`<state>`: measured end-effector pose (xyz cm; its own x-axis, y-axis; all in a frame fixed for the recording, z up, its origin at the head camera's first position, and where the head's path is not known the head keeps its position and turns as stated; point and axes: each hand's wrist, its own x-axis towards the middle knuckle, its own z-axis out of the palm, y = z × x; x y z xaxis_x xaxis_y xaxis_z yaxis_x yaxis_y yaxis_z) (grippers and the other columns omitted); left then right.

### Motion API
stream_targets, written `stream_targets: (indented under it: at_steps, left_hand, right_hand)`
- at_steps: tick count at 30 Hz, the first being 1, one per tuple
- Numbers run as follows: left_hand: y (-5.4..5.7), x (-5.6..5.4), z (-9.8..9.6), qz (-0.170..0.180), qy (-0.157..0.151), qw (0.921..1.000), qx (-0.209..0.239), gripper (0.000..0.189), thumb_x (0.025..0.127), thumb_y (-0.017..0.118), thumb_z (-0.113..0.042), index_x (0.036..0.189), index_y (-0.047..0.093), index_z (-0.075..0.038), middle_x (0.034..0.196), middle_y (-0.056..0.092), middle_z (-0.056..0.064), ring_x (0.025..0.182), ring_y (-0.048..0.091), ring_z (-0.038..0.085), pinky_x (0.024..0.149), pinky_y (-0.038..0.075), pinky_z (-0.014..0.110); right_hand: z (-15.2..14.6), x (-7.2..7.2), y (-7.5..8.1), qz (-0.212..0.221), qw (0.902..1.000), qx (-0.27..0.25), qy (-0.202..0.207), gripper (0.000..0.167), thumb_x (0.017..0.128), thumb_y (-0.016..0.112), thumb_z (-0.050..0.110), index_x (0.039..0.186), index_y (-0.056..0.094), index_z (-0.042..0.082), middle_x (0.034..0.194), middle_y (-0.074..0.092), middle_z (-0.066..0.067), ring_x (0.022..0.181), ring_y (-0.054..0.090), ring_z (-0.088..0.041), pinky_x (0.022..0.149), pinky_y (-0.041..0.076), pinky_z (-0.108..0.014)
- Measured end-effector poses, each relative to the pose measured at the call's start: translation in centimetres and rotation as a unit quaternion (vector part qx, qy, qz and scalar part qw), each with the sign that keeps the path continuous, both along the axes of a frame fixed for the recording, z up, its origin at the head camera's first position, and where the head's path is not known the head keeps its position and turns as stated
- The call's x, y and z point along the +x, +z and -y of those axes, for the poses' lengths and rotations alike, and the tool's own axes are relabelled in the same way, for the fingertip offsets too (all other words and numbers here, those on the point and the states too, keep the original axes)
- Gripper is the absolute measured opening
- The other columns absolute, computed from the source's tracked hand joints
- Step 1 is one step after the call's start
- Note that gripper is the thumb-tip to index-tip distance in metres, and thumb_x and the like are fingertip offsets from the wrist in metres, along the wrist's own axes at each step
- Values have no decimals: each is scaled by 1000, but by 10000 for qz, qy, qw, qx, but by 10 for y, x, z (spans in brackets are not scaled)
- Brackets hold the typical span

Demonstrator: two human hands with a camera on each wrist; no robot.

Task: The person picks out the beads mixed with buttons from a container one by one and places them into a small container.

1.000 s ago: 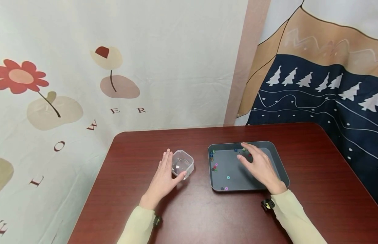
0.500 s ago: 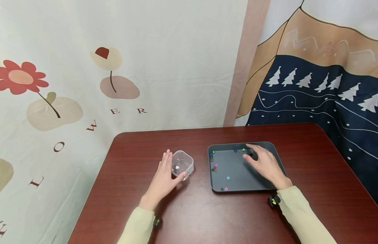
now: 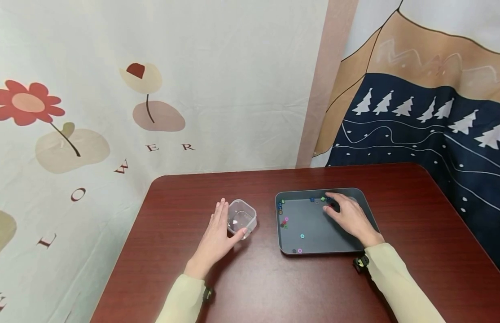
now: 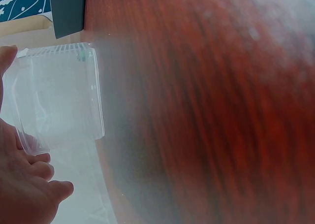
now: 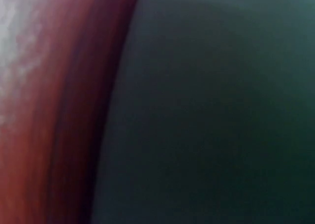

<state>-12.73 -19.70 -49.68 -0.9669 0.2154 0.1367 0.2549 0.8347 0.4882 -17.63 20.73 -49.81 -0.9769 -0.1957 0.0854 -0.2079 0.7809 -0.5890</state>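
Observation:
A clear square plastic box [image 3: 241,217] stands on the table at the middle left. My left hand [image 3: 212,237] holds it, thumb at the near side and fingers along the left. The left wrist view shows the clear plastic box [image 4: 56,98] between thumb and fingers. Over the back right part of a grey tray [image 3: 310,246] is my right hand [image 3: 352,220], its index finger and thumb apart. The index fingertip is close to a blue bead [image 3: 329,198]; whether it touches it I cannot tell. The right wrist view is dark and blurred, without the hand.
A green bead [image 3: 322,198] and a blue bead [image 3: 312,199] lie along the tray's back wall. Several more line its left side. A cyan ring bead [image 3: 302,236] and a pink ring bead [image 3: 300,250] lie near the front. The brown table [image 3: 250,287] ends at a curtain [image 3: 242,112].
My right hand has shifted right and slightly down within the tray, and has barely moved in the last half second. My left hand and the box have stayed in place.

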Motion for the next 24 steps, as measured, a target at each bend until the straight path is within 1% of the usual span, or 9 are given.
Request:
stream_targets:
  at_steps: [6,11,17,24]
  left_hand:
    - [-1,1,1,-61,-13,10000,23,99,94,70,-49,160,23,9,170,17,22,156,17,41,124,21,56]
    - [-1,0,0,-89,-27,10000,-4,99,95,69,-49,160,23,9,170,18,22,156,17,41,123,22,57]
    - [0,-1,0,-102,-30,9999,-26,99,95,69,-50,160,24,9,170,18,22,156,18,42,123,23,58]
    - [0,-1,0,-114,-11,9999,-35,98,94,69,-50,159,25,9,169,20,23,156,19,41,123,24,58]
  right_hand:
    - [1,-4,-2,45,9999,70,68,52,100,68,19,145,55,-2,147,52,-29,135,47,-51,113,31,-70]
    - [1,-6,-3,-18,9998,166,102,50,100,67,16,145,56,-3,146,53,-29,134,49,-50,113,30,-70]
    - [1,-8,-4,-115,9998,160,56,46,99,67,11,141,58,-5,141,55,-30,129,52,-49,110,35,-69]
    - [3,-7,-4,-202,9993,313,-71,38,97,68,7,132,65,-6,133,60,-29,123,56,-47,104,42,-66]
